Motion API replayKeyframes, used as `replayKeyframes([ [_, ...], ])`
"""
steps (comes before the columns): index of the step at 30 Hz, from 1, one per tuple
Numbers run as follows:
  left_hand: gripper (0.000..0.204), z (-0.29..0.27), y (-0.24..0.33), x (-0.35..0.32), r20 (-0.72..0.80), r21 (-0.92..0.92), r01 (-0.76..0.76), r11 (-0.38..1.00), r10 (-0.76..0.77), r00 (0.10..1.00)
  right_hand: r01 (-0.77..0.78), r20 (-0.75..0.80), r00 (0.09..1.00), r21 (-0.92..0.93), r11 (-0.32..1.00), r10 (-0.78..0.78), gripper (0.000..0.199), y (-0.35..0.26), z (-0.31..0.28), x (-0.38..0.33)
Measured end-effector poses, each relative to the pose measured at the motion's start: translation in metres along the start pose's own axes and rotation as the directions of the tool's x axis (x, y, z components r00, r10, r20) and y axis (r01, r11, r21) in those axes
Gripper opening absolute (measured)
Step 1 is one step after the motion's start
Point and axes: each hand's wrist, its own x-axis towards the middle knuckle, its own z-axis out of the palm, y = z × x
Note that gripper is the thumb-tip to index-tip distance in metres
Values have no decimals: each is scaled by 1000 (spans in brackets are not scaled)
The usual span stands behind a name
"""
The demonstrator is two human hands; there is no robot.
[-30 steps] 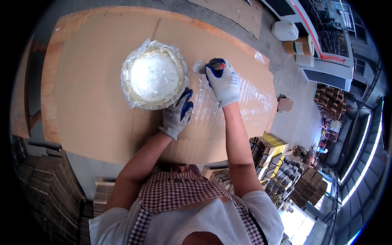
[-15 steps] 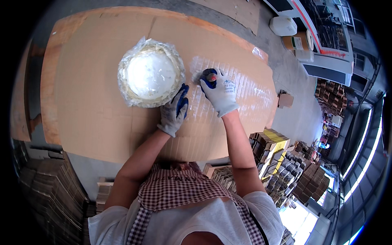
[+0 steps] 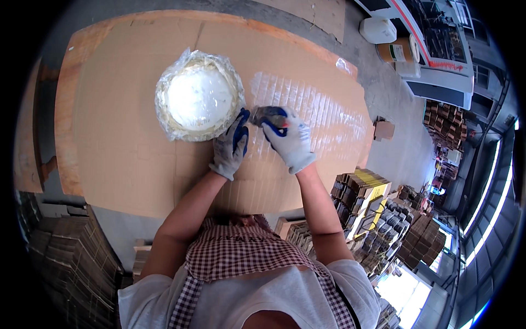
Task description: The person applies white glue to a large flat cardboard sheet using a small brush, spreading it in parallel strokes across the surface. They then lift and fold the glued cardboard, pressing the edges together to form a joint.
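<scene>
Grey-and-blue gloved left hand point(image 3: 228, 148): fingers stretched out against the round white plastic-wrapped bundle point(image 3: 200, 98).
White-and-blue gloved right hand point(image 3: 290, 137): grips a small dark lump point(image 3: 268, 116) near the left hand.
Flat brown cardboard sheet point(image 3: 126, 148): lies under the bundle.
White plastic jug point(image 3: 378, 30): far off.

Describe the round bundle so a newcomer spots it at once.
Find the cardboard on the table. Just beyond the left hand, slightly leftward, sits the bundle. It is round and bright white with a crinkled clear rim, unlike the small dark thing in the right hand.
</scene>
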Motion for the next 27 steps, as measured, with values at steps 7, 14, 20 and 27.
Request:
replayKeyframes([
  [7, 42, -2, 2, 0, 7, 3, -9, 1000, 9, 1000, 119, -54, 991, -100, 988, -125, 41, 5, 9, -32],
  [14, 44, -4, 8, 2, -29, -67, -36, 997, 34, 999, 116, -26, 992, -110, 987, -120, 39, 8, 18, -61],
  [20, 45, -2, 2, 1, -17, -31, -34, 999, 34, 999, 120, -63, 990, -144, 982, -130, 36, 16, 16, -71],
  [27, 47, 3, -4, -1, -33, -60, -50, 997, 48, 998, 26, -182, 983, -31, 999, -31, 36, 28, 12, -19],
])
